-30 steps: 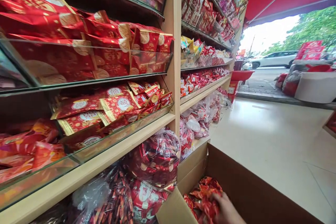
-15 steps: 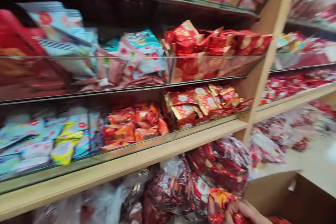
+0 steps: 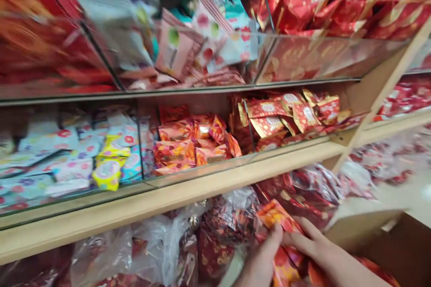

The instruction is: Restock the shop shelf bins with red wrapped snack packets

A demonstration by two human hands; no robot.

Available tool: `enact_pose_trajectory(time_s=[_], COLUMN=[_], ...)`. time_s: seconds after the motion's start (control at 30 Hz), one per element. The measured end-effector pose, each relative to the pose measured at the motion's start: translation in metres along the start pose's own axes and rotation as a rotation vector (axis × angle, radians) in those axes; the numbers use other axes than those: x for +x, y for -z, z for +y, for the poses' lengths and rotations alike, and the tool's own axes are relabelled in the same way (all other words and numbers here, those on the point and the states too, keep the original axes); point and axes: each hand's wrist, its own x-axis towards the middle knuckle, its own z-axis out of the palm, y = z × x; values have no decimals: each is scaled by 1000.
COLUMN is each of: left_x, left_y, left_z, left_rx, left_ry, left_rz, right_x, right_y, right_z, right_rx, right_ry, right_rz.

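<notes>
Both my hands are close together at the lower right, below the shelf edge. My left hand (image 3: 261, 258) has its thumb pressed against orange-red candy packets (image 3: 278, 219). My right hand (image 3: 313, 244) is closed on the same bunch from the other side, its fingers over the packets. More orange packets show below, between the hands. How many packets each hand holds is hidden. Similar orange-red packets (image 3: 175, 152) lie in the lower shelf compartment, up and to the left of my hands.
An open cardboard box (image 3: 404, 242) stands at the right, with red packets inside. Red and gold packets (image 3: 269, 110) fill the neighbouring compartment. A wooden shelf edge (image 3: 168, 190) with a clear front panel runs above my hands. Plastic bags (image 3: 144, 246) sit underneath.
My hands with the orange packets have risen, and my left hand and forearm have come further into view. The camera has moved closer to the shelves, which appear larger.
</notes>
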Motion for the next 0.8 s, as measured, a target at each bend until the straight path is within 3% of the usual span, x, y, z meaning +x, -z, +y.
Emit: enact_pose_trajectory(time_s=[0.1,0.17,0.37,0.47,0.6,0.7,0.8], left_x=[1,2,4,7,5,1,-1], left_y=[-10,-11,-12,-16,-19,-17,-13], left_z=[3,4,3,3,9,8,-3], left_rx=[-99,-102,-39,-101,-138,-50,53], left_ry=[126,115,-47,60,268,277,159], left_rz=[-23,5,10,38,34,-141,-208], right_x=[0,0,-14,-15,-3,6,9], right_y=[8,11,17,23,31,35,30], right_z=[-27,-33,-10,4,13,13,13], right_rx=[-60,-49,109,342,873,1224,1297], right_ry=[75,135,201,97,-188,-319,-331], right_rz=[-57,-65,91,335,620,665,637])
